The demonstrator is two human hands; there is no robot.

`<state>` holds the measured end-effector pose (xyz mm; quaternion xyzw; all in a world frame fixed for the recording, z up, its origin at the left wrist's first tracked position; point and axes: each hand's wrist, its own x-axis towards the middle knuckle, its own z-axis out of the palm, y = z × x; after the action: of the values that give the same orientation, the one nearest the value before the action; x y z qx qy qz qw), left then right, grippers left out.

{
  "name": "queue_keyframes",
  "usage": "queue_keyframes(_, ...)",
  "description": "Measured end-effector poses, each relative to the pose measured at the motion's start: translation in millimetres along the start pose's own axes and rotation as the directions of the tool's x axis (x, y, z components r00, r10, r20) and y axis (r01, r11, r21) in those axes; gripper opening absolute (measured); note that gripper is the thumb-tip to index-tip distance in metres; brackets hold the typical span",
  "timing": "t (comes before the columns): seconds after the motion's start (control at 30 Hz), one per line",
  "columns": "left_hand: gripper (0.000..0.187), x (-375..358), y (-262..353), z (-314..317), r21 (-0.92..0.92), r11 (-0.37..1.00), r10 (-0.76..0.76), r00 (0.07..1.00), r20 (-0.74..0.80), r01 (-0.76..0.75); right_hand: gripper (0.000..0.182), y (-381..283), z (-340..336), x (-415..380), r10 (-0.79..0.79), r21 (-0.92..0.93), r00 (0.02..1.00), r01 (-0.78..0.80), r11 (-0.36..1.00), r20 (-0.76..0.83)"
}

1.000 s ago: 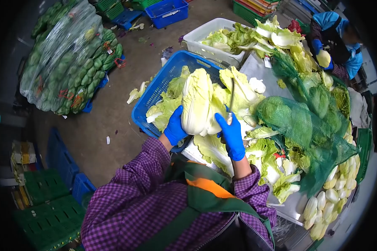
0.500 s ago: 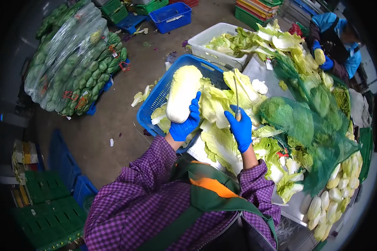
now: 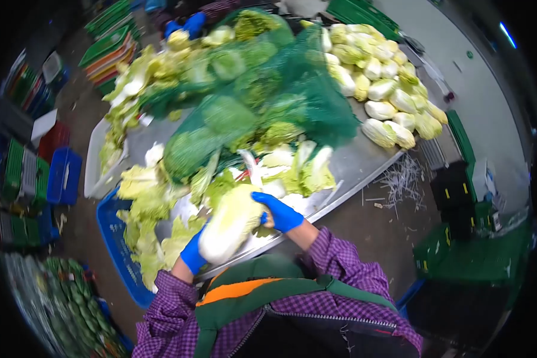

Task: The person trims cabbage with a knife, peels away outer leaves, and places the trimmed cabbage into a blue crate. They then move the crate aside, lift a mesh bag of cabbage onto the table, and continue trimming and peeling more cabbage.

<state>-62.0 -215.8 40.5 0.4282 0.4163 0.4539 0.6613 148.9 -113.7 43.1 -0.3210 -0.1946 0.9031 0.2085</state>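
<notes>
A trimmed, pale napa cabbage [image 3: 231, 224] is held at the table's near edge, tilted with its white base toward me. My left hand [image 3: 193, 254], in a blue glove, is closed around the cabbage's base from the left. My right hand [image 3: 279, 212], gloved the same way, presses its fingers against the cabbage's right side. A bit of the knife's tan handle [image 3: 268, 221] shows in the right hand; its blade cannot be made out. Loose cabbage leaves [image 3: 289, 170] and a green mesh bag [image 3: 224, 122] with cabbages lie just beyond.
Trimmed cabbages [image 3: 394, 89] are piled at the right of the metal table [image 3: 355, 164]. At left stand a blue basket [image 3: 110, 230] with leaves and a white crate [image 3: 95, 158]. Another person's blue-gloved hands [image 3: 186, 25] are at the far side. Stacked crates [image 3: 107, 53] stand beyond.
My view has turned right, toward the table and the cabbage pile. The cabbage has moved from above the blue basket to the table's edge. My right hand has come onto it.
</notes>
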Motion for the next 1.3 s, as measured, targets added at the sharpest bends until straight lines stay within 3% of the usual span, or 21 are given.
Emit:
queue_keyframes(0.07,0.031,49,-11,4,-0.002,0.957,-0.289,0.951,-0.106,0.291,0.032,-10,-62,-40,-0.085,0.181,0.988,0.108,0.977,-0.127)
queue_keyframes(0.13,0.032,112,-12,26,0.408,0.91,-0.023,0.99,-0.142,0.079,0.034,-33,-88,-75,-0.322,0.224,0.847,0.442,0.869,-0.424)
queue_keyframes(0.2,0.044,174,-1,45,0.626,0.764,0.041,0.956,-0.292,0.159,0.034,-64,-155,-121,-0.467,0.257,0.813,0.562,0.786,-0.349)
queue_keyframes(0.27,0.059,241,-23,35,0.832,0.544,0.439,0.882,-0.171,-0.109,0.035,-99,-200,-163,-0.593,0.18,0.618,0.755,0.631,-0.516)
queue_keyframes(0.33,0.073,289,-25,36,0.941,0.319,0.458,0.888,-0.05,-0.112,0.035,-140,-231,-197,-0.648,-0.003,0.341,0.883,0.469,-0.681)
queue_keyframes(0.37,0.087,302,-12,50,0.943,0.324,0.281,0.945,-0.169,0.073,0.036,-155,-259,-212,-0.673,-0.044,0.246,0.923,0.383,-0.697)
queue_keyframes(0.4,0.087,314,-10,56,0.945,0.322,0.279,0.948,-0.151,0.056,0.033,-174,-274,-229,-0.645,-0.078,0.179,0.934,0.349,-0.743)
queue_keyframes(0.47,0.104,328,-6,65,1.0,0.004,0.444,0.896,0.013,-0.016,0.032,-220,-306,-254,-0.599,-0.133,-0.004,0.976,0.172,-0.801)
queue_keyframes(0.57,0.116,349,12,94,0.992,-0.13,0.294,0.954,0.048,-0.01,0.032,-272,-372,-278,-0.57,-0.323,-0.241,0.945,0.044,-0.785)
queue_keyframes(0.6,0.118,355,12,97,0.972,-0.235,0.202,0.978,0.057,-0.008,0.026,-278,-384,-293,-0.549,-0.288,-0.159,0.945,0.156,-0.82)
queue_keyframes(0.73,0.1,388,8,80,0.982,-0.188,0.237,0.97,0.054,-0.009,0.025,-345,-424,-306,-0.456,-0.381,-0.315,0.923,0.058,-0.833)
queue_keyframes(0.77,0.088,398,24,85,0.973,-0.137,-0.096,0.975,-0.202,0.188,0.025,-359,-424,-307,-0.435,-0.416,-0.37,0.909,0.01,-0.821)
queue_keyframes(0.8,0.077,407,41,91,0.91,-0.154,-0.419,0.809,-0.413,0.385,0.025,-373,-431,-310,-0.437,-0.415,-0.369,0.91,0.011,-0.82)
queue_keyframes(0.9,0.063,396,37,89,0.967,-0.062,-0.182,0.95,-0.254,0.246,0.025,-403,-453,-316,-0.489,-0.413,-0.351,0.911,0.021,-0.798)
queue_keyframes(1.0,0.058,385,14,68,0.999,-0.034,0.045,0.999,-0.031,0.033,0.024,-451,-480,-307,-0.458,-0.34,-0.368,0.929,-0.147,-0.809)
queue_keyframes(1.07,0.053,383,29,72,0.998,0.052,0.069,0.997,0.045,-0.048,0.021,-482,-509,-301,-0.549,-0.273,-0.295,0.954,-0.124,-0.782)
queue_keyframes(1.13,0.044,372,46,74,0.971,0.219,0.063,0.995,0.081,-0.093,0.025,-513,-584,-296,-0.623,-0.214,-0.092,0.969,0.123,-0.776)
queue_keyframes(1.2,0.035,369,61,63,0.902,0.429,0.171,0.985,-0.032,-0.045,0.034,-517,-538,-281,-0.657,-0.397,0.031,0.775,0.491,-0.753)
queue_keyframes(1.23,0.031,376,80,67,0.911,0.405,0.204,0.979,-0.007,-0.077,0.037,-517,-539,-261,-0.641,-0.44,-0.005,0.732,0.52,-0.767)
queue_keyframes(1.27,0.026,388,95,55,0.971,0.124,0.355,0.923,0.148,-0.203,0.04,-520,-548,-248,-0.635,-0.493,-0.055,0.683,0.539,-0.771)
queue_keyframes(1.3,0.021,397,126,50,0.951,0.061,0.298,0.915,0.272,-0.303,0.038,-517,-553,-237,-0.606,-0.509,-0.076,0.632,0.585,-0.791)
